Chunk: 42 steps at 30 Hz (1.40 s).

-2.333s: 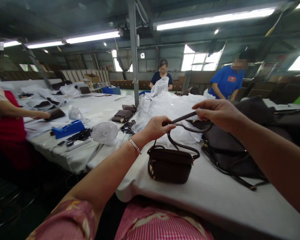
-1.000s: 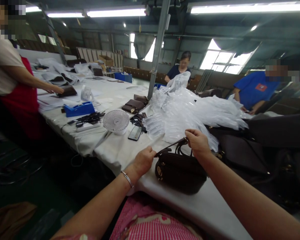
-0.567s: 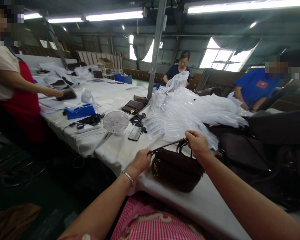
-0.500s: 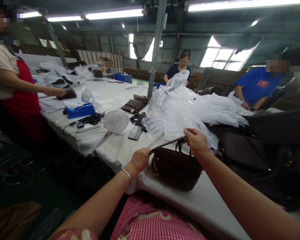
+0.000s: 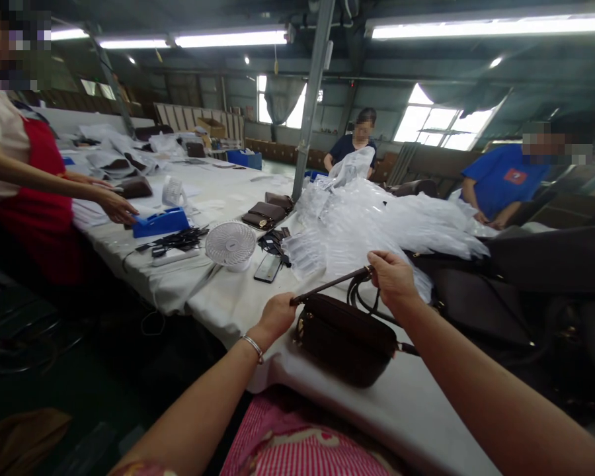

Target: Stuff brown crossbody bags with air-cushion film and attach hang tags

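A dark brown handbag with gold-coloured fittings rests near the front edge of the white-covered table. Its strap is drawn taut between my two hands above the bag. My left hand, a silver bangle at the wrist, is closed on the strap's lower left end. At the upper right end, by a metal fitting, my right hand pinches the same strap. A looped handle hangs just below my right hand. Another piece of strap runs out from the bag's right side, under my right forearm.
Clear plastic packaging is heaped beyond the bag. A white fan, a phone, black tags and small brown bags lie leftward. Dark bags pile up at right. Co-workers stand around, one reaching to a blue tape dispenser.
The bag has shifted slightly left and down, and a strap piece now shows at its right side. The co-worker at left has moved a hand to the blue dispenser.
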### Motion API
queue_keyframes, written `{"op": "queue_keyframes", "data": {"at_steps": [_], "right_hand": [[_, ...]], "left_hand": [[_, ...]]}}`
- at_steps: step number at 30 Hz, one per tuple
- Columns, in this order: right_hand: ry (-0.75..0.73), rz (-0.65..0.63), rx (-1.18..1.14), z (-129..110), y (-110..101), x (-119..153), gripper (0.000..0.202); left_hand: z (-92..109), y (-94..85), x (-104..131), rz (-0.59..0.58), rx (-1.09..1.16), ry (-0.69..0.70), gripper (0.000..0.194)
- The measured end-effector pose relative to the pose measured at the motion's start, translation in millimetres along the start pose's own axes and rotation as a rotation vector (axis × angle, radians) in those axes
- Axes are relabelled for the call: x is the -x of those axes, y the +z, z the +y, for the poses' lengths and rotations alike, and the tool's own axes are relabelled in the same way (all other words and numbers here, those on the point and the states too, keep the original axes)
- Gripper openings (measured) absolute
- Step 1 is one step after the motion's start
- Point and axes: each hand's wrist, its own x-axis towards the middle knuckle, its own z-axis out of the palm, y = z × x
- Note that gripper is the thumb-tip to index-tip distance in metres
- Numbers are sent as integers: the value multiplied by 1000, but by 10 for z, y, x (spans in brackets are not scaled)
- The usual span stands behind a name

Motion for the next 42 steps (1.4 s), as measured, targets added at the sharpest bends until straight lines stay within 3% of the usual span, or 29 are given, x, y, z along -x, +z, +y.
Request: {"op": "queue_keyframes", "data": {"at_steps": [4,8,10,13,17,21,25,30,33,37,40,42], "right_hand": [[-73,-39,58,-268,98,-61,37],[-129,-81,52,-512,203,-76,33],[-153,-96,36,-592,245,-71,32],[-156,-123,24,-663,295,-81,29],[-144,-102,7,-723,324,-141,27],[-168,-132,76,-802,316,-180,26],[-169,-135,-1,-862,291,-205,27],[-94,-151,-90,-856,261,-240,29],[-72,-99,-99,-882,199,-290,25],[-103,-66,-26,-975,80,-327,16],[-107,-98,-40,-1035,50,-284,12],[-108,-97,-69,-1055,65,-246,12]], "left_hand": [[-28,-243,33,-61,-38,6,12],[43,-431,-119,-106,41,-4,8],[86,-402,-182,-112,116,-23,11],[111,-203,-171,-95,197,-55,25],[39,11,-31,-80,165,-47,15],[-49,-130,-23,-95,98,-16,11],[-17,-282,-215,-96,132,-31,12],[36,-52,-294,-112,207,-112,32],[-36,33,-163,-114,159,-115,26],[-162,-130,-38,-93,78,-98,15],[-157,-245,-111,-96,84,-116,13],[-101,-222,-194,-114,126,-150,19]]}}
